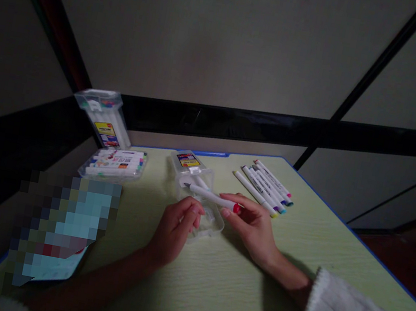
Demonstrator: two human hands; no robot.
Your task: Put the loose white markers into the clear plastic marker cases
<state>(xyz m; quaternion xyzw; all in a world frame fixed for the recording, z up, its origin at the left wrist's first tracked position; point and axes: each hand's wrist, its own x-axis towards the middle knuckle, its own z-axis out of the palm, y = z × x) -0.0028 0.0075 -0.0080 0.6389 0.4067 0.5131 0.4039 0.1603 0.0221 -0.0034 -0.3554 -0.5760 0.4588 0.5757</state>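
Note:
A white marker [211, 196] with a red end and a grey tip is pinched in my right hand [253, 228], tilted above a clear plastic marker case. My left hand [175, 230] is loosely curled closed just left of the case's open lid [212, 223], and nothing shows in its fingers. The clear case [189, 168] lies on the table with its opening facing me, a yellow label on top and at least one white marker partly inside. Whether my left fingertips touch the lid, I cannot tell.
Several white markers [262, 186] with coloured ends lie at the right on the table [207, 295]. At the back left, a full marker case [107, 121] stands upright behind another lying flat [116, 163]. A tablet-like screen [64, 237], partly blurred out, sits left. A wall [227, 46] rises behind.

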